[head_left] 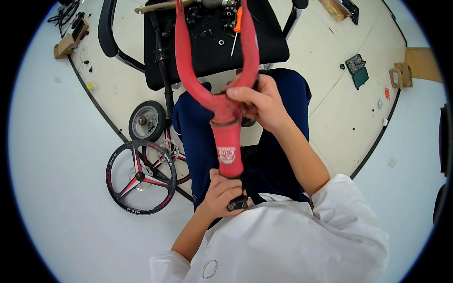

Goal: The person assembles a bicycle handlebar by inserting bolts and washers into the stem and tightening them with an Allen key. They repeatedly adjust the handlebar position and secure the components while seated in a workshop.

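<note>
Over my lap I hold a red bicycle fork [188, 70], its two blades pointing away over the chair. At its near end is a red head tube [229, 153] with a white emblem. My left hand [224, 194] is wrapped round the black part [237, 203] below the tube's lower end. At the fork crown, my right hand [264, 101] is closed on the base of the right blade, thumb on top and its other fingers partly hidden behind. A dark ring [223, 123] shows where the crown meets the tube.
A black chair seat [207, 56] ahead carries an orange-handled screwdriver [237, 28], a washer [221, 42], a wrench [163, 6] and small parts. Three-spoke wheels [123, 198] and a smaller wheel [146, 121] lie left. An open green case [360, 78] and cardboard box [401, 75] are right.
</note>
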`<state>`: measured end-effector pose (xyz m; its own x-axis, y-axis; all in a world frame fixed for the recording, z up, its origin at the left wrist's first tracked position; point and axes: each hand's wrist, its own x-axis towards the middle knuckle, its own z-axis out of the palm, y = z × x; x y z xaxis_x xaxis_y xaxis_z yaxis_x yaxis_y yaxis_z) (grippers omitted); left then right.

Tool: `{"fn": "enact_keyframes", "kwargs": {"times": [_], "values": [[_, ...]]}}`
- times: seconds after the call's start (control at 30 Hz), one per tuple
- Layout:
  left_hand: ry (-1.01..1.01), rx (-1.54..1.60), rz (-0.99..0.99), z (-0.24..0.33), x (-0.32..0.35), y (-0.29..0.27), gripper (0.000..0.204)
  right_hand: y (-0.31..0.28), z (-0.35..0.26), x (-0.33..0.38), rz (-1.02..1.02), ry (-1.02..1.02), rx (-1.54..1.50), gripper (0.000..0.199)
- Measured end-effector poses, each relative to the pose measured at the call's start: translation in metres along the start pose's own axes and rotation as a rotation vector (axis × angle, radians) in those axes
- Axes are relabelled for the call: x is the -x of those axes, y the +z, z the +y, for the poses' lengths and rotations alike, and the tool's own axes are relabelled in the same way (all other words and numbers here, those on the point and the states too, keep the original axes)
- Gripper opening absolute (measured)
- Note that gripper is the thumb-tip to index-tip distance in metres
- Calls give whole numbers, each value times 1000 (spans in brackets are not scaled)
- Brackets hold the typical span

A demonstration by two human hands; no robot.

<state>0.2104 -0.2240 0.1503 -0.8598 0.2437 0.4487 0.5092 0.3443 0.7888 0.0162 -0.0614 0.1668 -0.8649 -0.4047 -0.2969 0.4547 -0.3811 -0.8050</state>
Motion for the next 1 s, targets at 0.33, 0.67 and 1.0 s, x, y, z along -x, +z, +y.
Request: {"fn": "enact_keyframes", "kwargs": {"times": [0.33, 0.67, 1.0], "values": [[7, -182, 317, -4, -32, 28, 37, -2, 4, -33, -19, 4, -217, 14], [-214, 153, 547, 7, -50, 48, 36, -22, -12, -30, 37, -77, -181, 18], [-610, 24, 740, 13, -40, 33, 43, -14, -11, -33, 100, -110, -193, 16]]}}
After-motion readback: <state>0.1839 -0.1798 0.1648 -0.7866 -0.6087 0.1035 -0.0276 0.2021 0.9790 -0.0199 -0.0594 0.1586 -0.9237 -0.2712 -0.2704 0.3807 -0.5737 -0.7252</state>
